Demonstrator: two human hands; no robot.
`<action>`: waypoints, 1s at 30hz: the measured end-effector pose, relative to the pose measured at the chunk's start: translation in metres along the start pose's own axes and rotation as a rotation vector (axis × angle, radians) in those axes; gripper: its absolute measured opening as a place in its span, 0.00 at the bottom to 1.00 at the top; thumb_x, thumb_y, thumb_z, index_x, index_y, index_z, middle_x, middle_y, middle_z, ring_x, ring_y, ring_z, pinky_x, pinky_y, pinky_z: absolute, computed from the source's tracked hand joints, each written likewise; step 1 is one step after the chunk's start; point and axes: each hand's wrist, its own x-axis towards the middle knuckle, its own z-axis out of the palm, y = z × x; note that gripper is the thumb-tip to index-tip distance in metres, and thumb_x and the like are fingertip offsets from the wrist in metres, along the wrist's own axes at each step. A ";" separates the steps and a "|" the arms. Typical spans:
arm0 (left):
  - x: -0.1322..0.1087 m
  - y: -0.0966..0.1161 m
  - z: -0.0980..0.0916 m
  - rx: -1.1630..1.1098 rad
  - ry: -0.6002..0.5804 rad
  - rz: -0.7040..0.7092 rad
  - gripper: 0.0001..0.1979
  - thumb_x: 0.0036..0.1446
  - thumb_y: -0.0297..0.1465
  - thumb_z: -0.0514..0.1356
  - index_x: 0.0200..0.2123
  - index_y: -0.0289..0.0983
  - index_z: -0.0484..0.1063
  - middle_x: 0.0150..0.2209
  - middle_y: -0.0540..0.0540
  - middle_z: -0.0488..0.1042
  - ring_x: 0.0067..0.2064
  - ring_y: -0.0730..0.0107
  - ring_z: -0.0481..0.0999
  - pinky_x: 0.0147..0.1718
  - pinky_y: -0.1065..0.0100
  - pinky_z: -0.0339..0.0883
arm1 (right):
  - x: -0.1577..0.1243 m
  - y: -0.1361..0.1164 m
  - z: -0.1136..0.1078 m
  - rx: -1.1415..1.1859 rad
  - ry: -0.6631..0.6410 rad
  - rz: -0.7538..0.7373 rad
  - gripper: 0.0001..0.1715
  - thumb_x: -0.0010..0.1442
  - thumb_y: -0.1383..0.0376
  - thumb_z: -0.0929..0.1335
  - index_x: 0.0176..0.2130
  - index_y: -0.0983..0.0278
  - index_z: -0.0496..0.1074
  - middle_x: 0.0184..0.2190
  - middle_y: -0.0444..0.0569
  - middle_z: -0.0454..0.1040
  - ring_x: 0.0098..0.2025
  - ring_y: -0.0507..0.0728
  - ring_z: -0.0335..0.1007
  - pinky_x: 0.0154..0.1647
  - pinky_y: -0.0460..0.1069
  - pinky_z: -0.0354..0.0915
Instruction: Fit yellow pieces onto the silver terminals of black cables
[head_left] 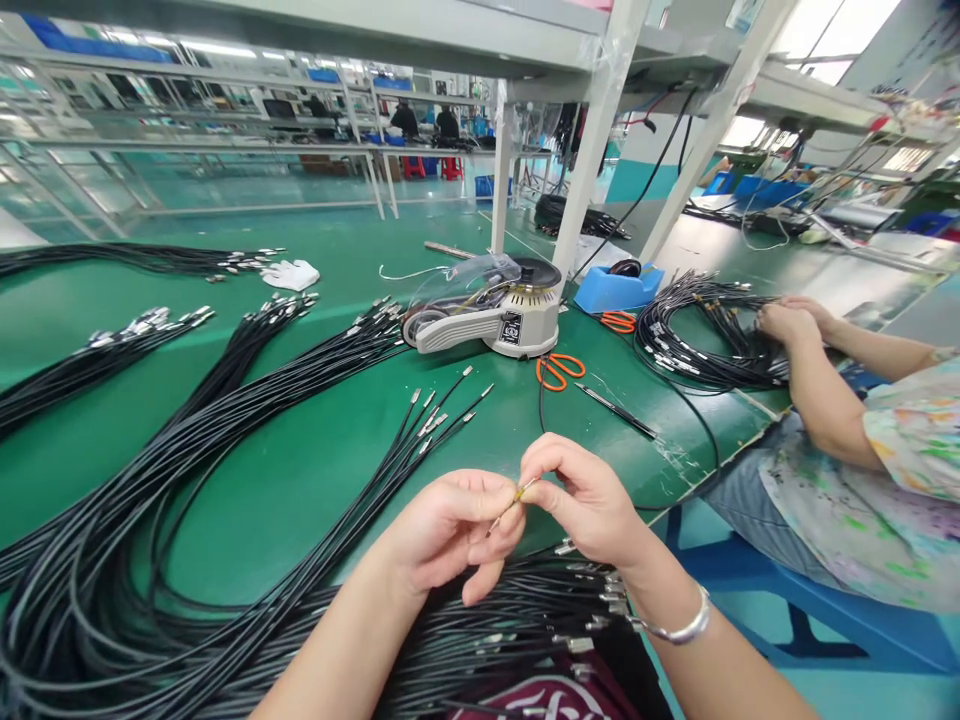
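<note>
My left hand (457, 525) and my right hand (581, 495) meet in front of me, both closed in a pinch. Between their fingertips is a small thin piece with a yellow wrap (519, 493); whether it is a cable end I cannot make out. Below the hands, a thick bundle of black cables (480, 610) with silvery metal ends lies across my lap. Several loose cable ends (435, 420) point away on the green table, just left of my hands. A bracelet (686, 620) circles my right wrist.
Beyond my hands stand a tape dispenser (517, 315), orange-handled scissors (559, 370) and a black pen-like tool (619, 410). More cable bundles (262, 370) and a white glove (291, 275) lie left. At right, a co-worker's hands (791, 320) touch coiled cables (675, 345) near a blue holder (619, 287).
</note>
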 end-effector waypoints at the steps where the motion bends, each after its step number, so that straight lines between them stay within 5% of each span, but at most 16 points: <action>1: 0.000 0.000 0.001 0.039 0.041 0.038 0.16 0.50 0.38 0.62 0.19 0.33 0.66 0.16 0.53 0.60 0.11 0.83 0.56 0.08 0.77 0.54 | -0.001 0.000 -0.003 0.004 -0.001 0.037 0.04 0.59 0.64 0.67 0.33 0.62 0.72 0.32 0.47 0.71 0.35 0.54 0.68 0.39 0.49 0.65; 5: 0.002 0.000 0.009 0.272 0.215 0.149 0.12 0.52 0.35 0.62 0.23 0.33 0.68 0.20 0.52 0.66 0.15 0.84 0.59 0.11 0.79 0.52 | -0.001 -0.003 -0.021 0.091 -0.038 0.300 0.10 0.58 0.60 0.68 0.38 0.64 0.73 0.35 0.49 0.74 0.36 0.54 0.70 0.39 0.49 0.67; 9: 0.003 0.001 0.016 0.440 0.317 0.148 0.14 0.52 0.38 0.61 0.24 0.33 0.68 0.21 0.52 0.65 0.16 0.83 0.58 0.12 0.79 0.53 | 0.002 -0.008 -0.030 0.044 -0.039 0.444 0.11 0.55 0.59 0.70 0.31 0.65 0.73 0.27 0.45 0.72 0.29 0.51 0.66 0.32 0.47 0.65; 15: 0.007 -0.002 0.021 0.603 0.419 0.201 0.13 0.53 0.41 0.59 0.32 0.36 0.69 0.23 0.54 0.66 0.18 0.80 0.62 0.14 0.77 0.55 | 0.003 -0.012 -0.022 -0.018 0.016 0.504 0.11 0.53 0.59 0.69 0.28 0.66 0.73 0.23 0.44 0.72 0.26 0.51 0.65 0.28 0.46 0.63; 20: 0.013 -0.007 0.027 0.814 0.515 0.294 0.12 0.54 0.38 0.57 0.23 0.36 0.68 0.18 0.56 0.61 0.17 0.79 0.59 0.16 0.75 0.54 | -0.001 -0.016 -0.024 -0.025 -0.031 0.513 0.09 0.53 0.61 0.68 0.32 0.65 0.74 0.27 0.45 0.75 0.28 0.52 0.68 0.29 0.46 0.65; 25: 0.014 -0.004 0.034 0.935 0.531 0.328 0.13 0.55 0.36 0.56 0.22 0.36 0.71 0.22 0.52 0.67 0.24 0.74 0.66 0.25 0.73 0.61 | -0.003 -0.014 -0.032 -0.070 -0.070 0.536 0.09 0.54 0.61 0.68 0.29 0.64 0.75 0.24 0.44 0.74 0.26 0.51 0.67 0.27 0.45 0.63; 30: -0.004 0.005 0.020 0.814 0.618 0.224 0.18 0.56 0.42 0.54 0.41 0.37 0.76 0.35 0.45 0.78 0.37 0.64 0.75 0.39 0.67 0.67 | -0.005 0.001 -0.033 -0.067 -0.037 0.574 0.11 0.53 0.60 0.69 0.28 0.65 0.75 0.22 0.45 0.73 0.26 0.52 0.67 0.28 0.46 0.63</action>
